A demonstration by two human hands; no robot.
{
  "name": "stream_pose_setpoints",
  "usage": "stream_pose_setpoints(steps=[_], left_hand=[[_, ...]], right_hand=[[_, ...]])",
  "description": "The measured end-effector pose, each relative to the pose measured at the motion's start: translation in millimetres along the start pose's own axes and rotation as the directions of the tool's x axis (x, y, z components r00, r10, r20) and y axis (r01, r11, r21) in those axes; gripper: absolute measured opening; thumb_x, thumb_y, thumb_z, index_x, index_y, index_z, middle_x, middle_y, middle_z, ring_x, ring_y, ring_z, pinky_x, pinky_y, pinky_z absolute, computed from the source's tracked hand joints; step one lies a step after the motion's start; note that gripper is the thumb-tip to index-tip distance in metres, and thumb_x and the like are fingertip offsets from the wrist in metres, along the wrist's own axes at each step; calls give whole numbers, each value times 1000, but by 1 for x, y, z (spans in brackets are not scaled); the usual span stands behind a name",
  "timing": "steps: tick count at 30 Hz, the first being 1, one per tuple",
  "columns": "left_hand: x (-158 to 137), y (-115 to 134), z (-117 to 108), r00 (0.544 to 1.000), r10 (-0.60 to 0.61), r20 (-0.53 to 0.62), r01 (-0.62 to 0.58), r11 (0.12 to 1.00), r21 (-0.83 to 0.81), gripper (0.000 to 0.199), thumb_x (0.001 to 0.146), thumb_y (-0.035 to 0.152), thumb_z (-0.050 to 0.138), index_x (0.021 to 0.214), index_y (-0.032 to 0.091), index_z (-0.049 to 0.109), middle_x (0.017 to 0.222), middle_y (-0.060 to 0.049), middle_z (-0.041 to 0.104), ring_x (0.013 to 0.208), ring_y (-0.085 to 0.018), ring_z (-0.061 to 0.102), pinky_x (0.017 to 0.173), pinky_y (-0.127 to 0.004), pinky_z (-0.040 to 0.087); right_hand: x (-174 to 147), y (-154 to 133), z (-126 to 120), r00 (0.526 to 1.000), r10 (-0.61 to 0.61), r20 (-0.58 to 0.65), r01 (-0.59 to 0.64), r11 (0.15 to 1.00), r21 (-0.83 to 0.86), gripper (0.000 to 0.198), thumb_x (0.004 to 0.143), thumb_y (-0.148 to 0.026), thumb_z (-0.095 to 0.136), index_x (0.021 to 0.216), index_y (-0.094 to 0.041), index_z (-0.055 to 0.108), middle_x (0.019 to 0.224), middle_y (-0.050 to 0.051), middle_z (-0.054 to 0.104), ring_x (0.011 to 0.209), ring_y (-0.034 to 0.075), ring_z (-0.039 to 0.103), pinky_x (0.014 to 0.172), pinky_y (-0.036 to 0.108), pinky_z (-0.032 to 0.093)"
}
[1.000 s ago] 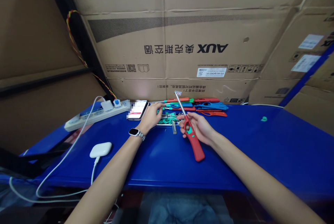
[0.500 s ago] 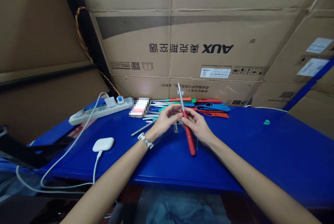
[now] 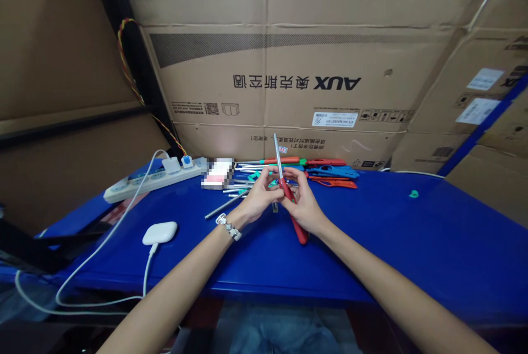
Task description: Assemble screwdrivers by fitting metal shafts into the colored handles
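A red long-nosed lighter (image 3: 300, 233) with a slim metal tube slants between my hands, its tube pointing away from me. My right hand (image 3: 307, 205) is closed around the red body, where a bit of green shows by the fingers. My left hand (image 3: 259, 197), with a silver watch or bracelet at the wrist, pinches at the spot where tube and body meet. Its fingertips partly hide that joint. Just behind my hands lies a pile of lighter parts: blue handle shells (image 3: 330, 171), orange-red shells (image 3: 336, 182), metal tubes and small green pieces. One loose metal tube (image 3: 225, 206) lies left of them.
A white power strip (image 3: 157, 181) with plugs stands at the back left, beside a blurred phone-like object (image 3: 218, 173). Nearer lies a white charging case (image 3: 160, 233) on a cable. One green piece (image 3: 413, 194) rests far right. Cardboard (image 3: 297, 51) walls the table's back.
My right hand has turned around the lighter, and its fingers cover more of the red body. The lighter is tilted slightly more to the left. The view has shifted slightly.
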State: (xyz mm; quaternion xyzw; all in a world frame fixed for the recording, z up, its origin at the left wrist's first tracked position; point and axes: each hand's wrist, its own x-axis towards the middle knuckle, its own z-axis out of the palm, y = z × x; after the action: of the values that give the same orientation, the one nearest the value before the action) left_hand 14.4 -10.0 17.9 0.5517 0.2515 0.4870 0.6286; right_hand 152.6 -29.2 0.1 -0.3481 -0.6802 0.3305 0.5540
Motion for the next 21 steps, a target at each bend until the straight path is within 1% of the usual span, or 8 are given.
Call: stream_pose_setpoints(steps=[4,6,8,10,11,14,18,21], left_hand=[[3,-3,1,998,14,-66,-19,997,-72,55,62,12,78,106,23,47,108,-2,65,73,-10,66,65,-23,53],[6,-1,-3,988,37,-148,-51,995,-91,54,64,15,78,107,23,46,100,0,65,77,-12,68,70,-27,55],[8,2,-8,968,74,-240,-100,990,-97,52,65,16,78,107,23,47,95,0,65,82,-15,69,74,-31,57],[11,5,-13,951,100,-294,-130,988,-83,46,66,16,76,105,21,51,93,0,65,86,-17,69,79,-33,57],[12,6,-15,946,111,-304,-138,988,-70,43,67,16,75,104,20,54,93,-1,65,88,-17,68,81,-34,57],[13,4,-16,949,149,-278,-156,988,-3,35,70,20,72,102,17,59,97,-4,66,92,-18,67,86,-35,55],[14,-2,-17,948,246,-200,-210,960,187,38,65,13,70,101,18,60,105,-5,66,99,-17,63,89,-30,51],[14,-7,-16,959,223,-175,-190,964,188,44,63,12,71,103,20,57,108,-4,65,98,-16,62,88,-29,50]], right_hand=[[-5,-4,-3,993,-118,-4,113,960,-255,65,72,-19,64,133,-23,42,141,14,39,135,30,37,111,50,36],[-6,-3,-6,992,-123,-25,108,941,-320,66,71,-19,64,134,-22,42,142,14,38,136,30,36,112,51,34],[-7,-1,-9,1000,-22,-19,15,951,-310,62,75,-25,65,133,-22,45,135,14,48,125,29,48,100,48,44],[-7,0,-11,993,115,31,-103,960,-260,54,78,-32,67,129,-21,50,113,11,63,99,24,62,84,41,51],[-7,1,-11,985,162,62,-143,960,-240,50,79,-34,69,124,-21,54,100,8,68,86,21,63,79,38,51],[-7,0,-10,972,205,112,-177,959,-222,36,78,-36,70,110,-20,64,83,4,72,67,17,61,70,33,50],[-5,-1,-13,985,167,45,-152,960,-235,30,79,-34,70,105,-21,71,82,3,71,67,16,60,64,29,47],[-2,0,-16,991,130,-11,-129,963,-237,29,78,-35,71,103,-21,73,81,3,68,66,16,57,62,29,45]])
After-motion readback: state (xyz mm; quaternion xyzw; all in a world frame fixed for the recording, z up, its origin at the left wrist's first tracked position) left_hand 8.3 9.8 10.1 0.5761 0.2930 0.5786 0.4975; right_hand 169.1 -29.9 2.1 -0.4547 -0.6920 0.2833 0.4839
